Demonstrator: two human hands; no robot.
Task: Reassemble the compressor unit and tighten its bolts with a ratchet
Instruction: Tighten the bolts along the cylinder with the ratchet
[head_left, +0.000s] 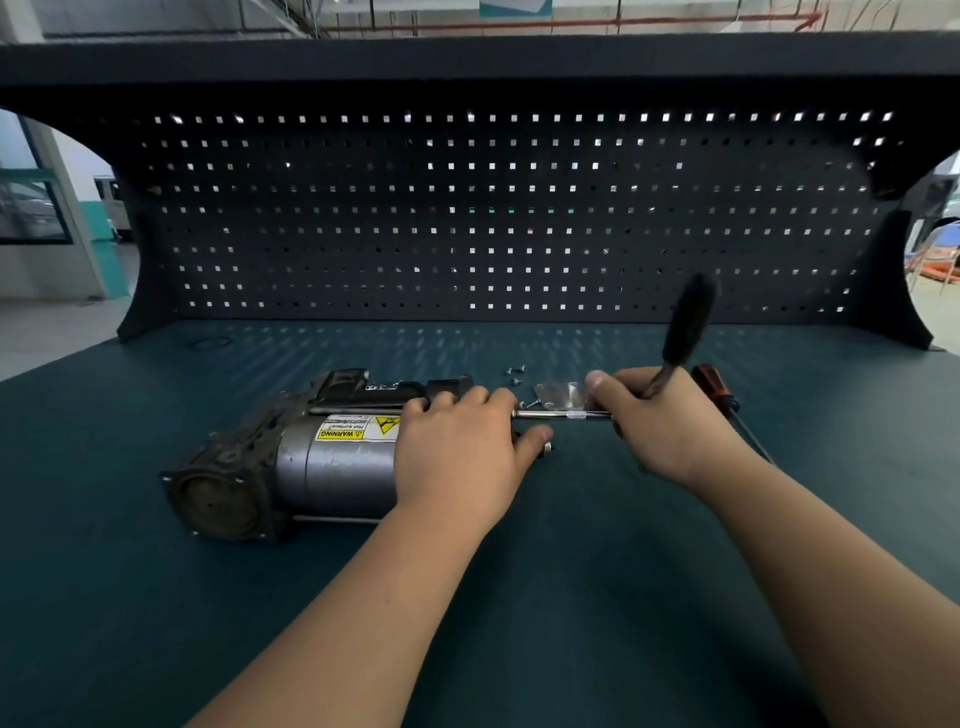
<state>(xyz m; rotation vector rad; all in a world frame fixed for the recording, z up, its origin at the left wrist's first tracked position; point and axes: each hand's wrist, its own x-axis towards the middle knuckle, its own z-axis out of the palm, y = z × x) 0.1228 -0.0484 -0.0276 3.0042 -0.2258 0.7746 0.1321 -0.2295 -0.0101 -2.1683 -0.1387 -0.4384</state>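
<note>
Head view: the right hand (670, 431) has its grip clamped on a ratchet (675, 353), its extension bar running level to the right end of the compressor (332, 467), where the left hand (457, 457) curls its grip. Keep the bar square to the bolt, seemingly hidden under that hand, and pin the body through each swing. It lies sideways, left of centre on the worktop (156, 623): grey cylinder, yellow warning label, grimy dark head

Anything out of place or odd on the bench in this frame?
Nothing looks spilled or broken. A few small screws and a shiny metal plate lie loose behind the extension bar, apart from the compressor. The left hand holds the compressor while the right hand grips the ratchet.
</note>
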